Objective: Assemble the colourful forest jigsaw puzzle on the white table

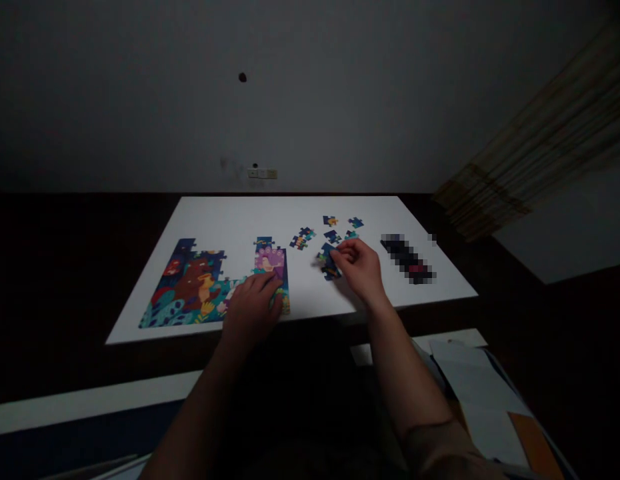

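Note:
A partly assembled jigsaw puzzle (190, 283) lies on the left of the white table, showing a brown bear, a purple figure and plants. My left hand (253, 307) rests flat over its lower right part, fingers stretched out, covering some of the picture. To the right, my right hand (361, 267) has thumb and fingers pinched on a dark blue jigsaw puzzle piece (328, 255); other pieces lie under or beside it, and blur hides where they part. Just beyond are several loose pieces, including a joined cluster (302, 239) and a single orange-and-blue piece (331, 221).
A pixelated dark object (407, 259) lies on the right of the white table (230, 217). Papers (475, 380) are stacked below the near right edge. Behind stands a grey wall with sockets (263, 173); a striped curtain (510, 173) hangs at right.

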The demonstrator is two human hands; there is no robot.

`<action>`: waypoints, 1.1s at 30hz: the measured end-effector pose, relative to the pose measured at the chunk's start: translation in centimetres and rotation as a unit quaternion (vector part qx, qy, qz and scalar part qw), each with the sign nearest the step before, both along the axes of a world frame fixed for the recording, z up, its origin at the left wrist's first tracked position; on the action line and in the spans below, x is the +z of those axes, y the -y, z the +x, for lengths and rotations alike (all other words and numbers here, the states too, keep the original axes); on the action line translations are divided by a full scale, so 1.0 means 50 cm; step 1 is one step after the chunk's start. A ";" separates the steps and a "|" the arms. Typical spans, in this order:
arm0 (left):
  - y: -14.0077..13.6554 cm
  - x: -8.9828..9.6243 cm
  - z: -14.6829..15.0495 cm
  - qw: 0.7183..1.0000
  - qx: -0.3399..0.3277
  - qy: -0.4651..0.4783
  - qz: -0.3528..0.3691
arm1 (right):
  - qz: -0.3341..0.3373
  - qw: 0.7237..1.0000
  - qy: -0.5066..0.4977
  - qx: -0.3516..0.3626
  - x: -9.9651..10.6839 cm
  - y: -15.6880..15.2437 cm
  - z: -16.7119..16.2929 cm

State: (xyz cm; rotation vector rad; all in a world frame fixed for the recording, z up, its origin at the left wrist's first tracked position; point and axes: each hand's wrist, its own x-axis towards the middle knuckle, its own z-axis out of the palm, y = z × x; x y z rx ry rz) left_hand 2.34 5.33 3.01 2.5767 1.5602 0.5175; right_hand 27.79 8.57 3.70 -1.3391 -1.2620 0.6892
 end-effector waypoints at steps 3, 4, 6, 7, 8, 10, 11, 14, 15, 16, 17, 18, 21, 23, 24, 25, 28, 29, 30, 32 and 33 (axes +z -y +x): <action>0.003 0.000 -0.006 1.000 -0.002 0.018 0.003 | -0.001 0.995 0.034 0.096 0.011 -0.091 -0.078; 0.004 0.001 -0.008 1.000 -0.003 0.023 0.004 | -0.012 0.991 0.063 0.117 0.009 -0.121 -0.102; 0.005 0.001 -0.012 0.999 -0.006 0.031 0.004 | -0.048 0.982 0.134 0.121 0.002 -0.173 -0.141; 0.006 0.001 -0.014 0.999 -0.007 0.035 0.003 | -0.061 0.976 0.174 0.114 -0.003 -0.192 -0.157; 0.007 0.001 -0.016 0.999 -0.007 0.039 0.002 | -0.068 0.969 0.211 0.110 -0.008 -0.208 -0.169; 0.008 0.001 -0.019 0.999 -0.003 0.044 0.001 | -0.066 0.953 0.275 0.107 -0.013 -0.227 -0.183; 0.009 0.001 -0.021 0.999 -0.001 0.045 0.002 | -0.061 0.945 0.301 0.110 -0.013 -0.233 -0.187; 0.011 0.000 -0.024 0.999 0.001 0.045 0.004 | -0.055 0.922 0.360 0.128 -0.004 -0.242 -0.190; 0.012 -0.001 -0.025 0.999 -0.001 0.045 0.005 | -0.056 0.916 0.374 0.135 0.000 -0.244 -0.190; 0.012 -0.001 -0.026 0.999 0.000 0.045 0.005 | -0.056 0.911 0.384 0.141 0.003 -0.246 -0.189; 0.012 -0.001 -0.027 0.999 0.001 0.046 0.006 | -0.057 0.908 0.390 0.145 0.006 -0.247 -0.189; 0.012 -0.001 -0.028 0.999 0.001 0.046 0.007 | -0.058 0.906 0.392 0.147 0.007 -0.249 -0.189; 0.013 0.001 -0.029 0.999 0.000 0.046 0.009 | -0.068 0.913 0.376 0.146 0.002 -0.251 -0.190; 0.014 0.003 -0.030 0.999 0.000 0.045 0.010 | -0.085 0.920 0.358 0.136 -0.003 -0.251 -0.191; 0.015 0.004 -0.030 0.999 0.002 0.045 0.011 | -0.097 0.922 0.352 0.128 -0.005 -0.250 -0.192; 0.015 0.004 -0.030 0.999 0.003 0.044 0.012 | -0.109 0.923 0.349 0.120 -0.006 -0.250 -0.194; 0.016 0.005 -0.031 0.999 0.002 0.042 0.012 | -0.137 0.917 0.357 0.110 -0.004 -0.246 -0.197; 0.016 0.004 -0.031 0.999 0.001 0.041 0.013 | -0.142 0.914 0.364 0.111 -0.001 -0.244 -0.197; 0.015 0.004 -0.031 0.999 0.001 0.041 0.014 | -0.146 0.909 0.374 0.113 0.002 -0.242 -0.198; 0.015 0.003 -0.032 0.999 -0.001 0.040 0.015 | -0.151 0.898 0.397 0.114 0.008 -0.238 -0.198; 0.014 0.002 -0.032 0.999 -0.001 0.041 0.016 | -0.151 0.893 0.408 0.116 0.011 -0.236 -0.197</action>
